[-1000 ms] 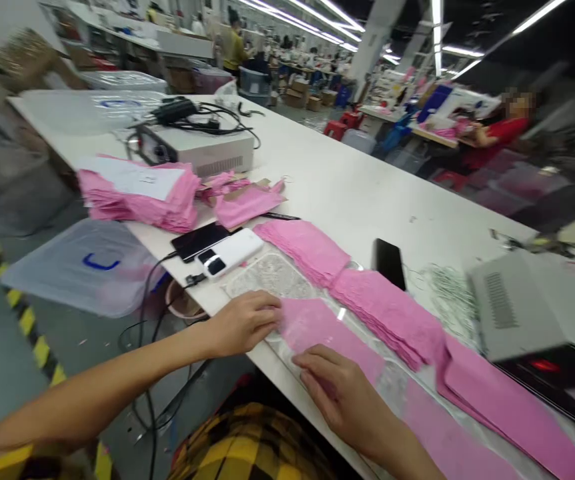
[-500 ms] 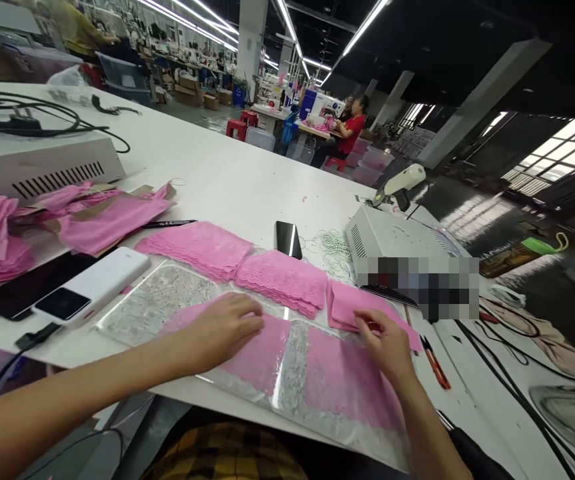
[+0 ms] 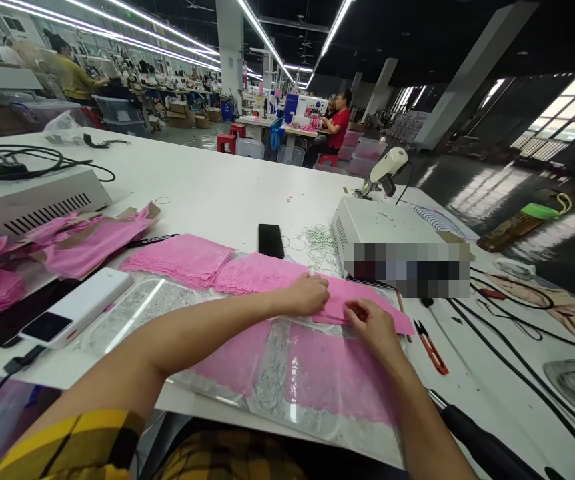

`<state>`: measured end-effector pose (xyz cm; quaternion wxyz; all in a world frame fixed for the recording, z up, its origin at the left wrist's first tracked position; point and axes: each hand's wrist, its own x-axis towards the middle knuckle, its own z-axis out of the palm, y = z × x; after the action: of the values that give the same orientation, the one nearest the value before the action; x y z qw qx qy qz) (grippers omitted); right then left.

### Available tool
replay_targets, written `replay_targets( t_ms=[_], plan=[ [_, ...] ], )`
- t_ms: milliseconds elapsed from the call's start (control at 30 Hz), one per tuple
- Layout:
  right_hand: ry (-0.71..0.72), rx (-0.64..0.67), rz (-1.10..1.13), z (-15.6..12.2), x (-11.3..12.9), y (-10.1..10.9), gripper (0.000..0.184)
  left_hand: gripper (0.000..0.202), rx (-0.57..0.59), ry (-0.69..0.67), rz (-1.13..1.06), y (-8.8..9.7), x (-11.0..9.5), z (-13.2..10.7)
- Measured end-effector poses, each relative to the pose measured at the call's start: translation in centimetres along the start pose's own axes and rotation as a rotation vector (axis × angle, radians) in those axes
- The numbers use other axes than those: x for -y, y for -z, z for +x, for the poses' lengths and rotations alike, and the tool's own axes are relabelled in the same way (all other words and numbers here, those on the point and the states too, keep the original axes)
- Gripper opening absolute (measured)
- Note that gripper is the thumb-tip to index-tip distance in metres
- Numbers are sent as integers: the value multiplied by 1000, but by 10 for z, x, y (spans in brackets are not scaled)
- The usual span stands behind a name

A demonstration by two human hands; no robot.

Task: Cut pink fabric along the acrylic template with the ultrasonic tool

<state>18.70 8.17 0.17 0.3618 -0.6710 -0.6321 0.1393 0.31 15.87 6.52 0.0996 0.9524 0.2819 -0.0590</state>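
Beyond the near table edge lie stacks of pink fabric pieces: a left stack (image 3: 177,259) and a middle stack (image 3: 255,272), both with lacy edges, and a smoother right stack (image 3: 362,295). My left hand (image 3: 308,295) reaches across to the left end of the right stack, fingers curled together against the cloth; what is between them is hidden. At the front edge of that stack, my right hand (image 3: 373,325) pinches the fabric between thumb and fingers. Under my forearms, a clear sheet (image 3: 272,360) covers flat pink pieces (image 3: 337,373).
Behind the stacks lie a black phone (image 3: 270,241) and tangled pale thread (image 3: 320,245). A grey machine box (image 3: 392,223) stands to the right, near orange thread snips (image 3: 432,348) and black cables. On the left are a white power bank (image 3: 80,308) and more pink fabric (image 3: 92,243).
My left hand has moved from over the clear sheet to the right and forward, onto the right fabric stack. My right hand stays at that stack's front edge. The view has shifted slightly.
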Motion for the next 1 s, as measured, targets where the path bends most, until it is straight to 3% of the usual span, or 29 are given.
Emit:
replay_targets(
  t_ms=[233, 467, 700, 1000],
  plan=[
    [11, -33, 4, 0, -3, -2, 27, 33, 96, 21, -92, 12, 5, 5],
    [152, -60, -21, -5, 7, 4, 33, 32, 163, 32, -257, 20, 14, 12],
    [204, -170, -156, -6, 6, -2, 21, 29, 126, -4, -344, 39, 15, 9],
    [244, -217, -307, -10, 4, -4, 19, 14, 102, -21, -367, 38, 11, -5]
  ],
)
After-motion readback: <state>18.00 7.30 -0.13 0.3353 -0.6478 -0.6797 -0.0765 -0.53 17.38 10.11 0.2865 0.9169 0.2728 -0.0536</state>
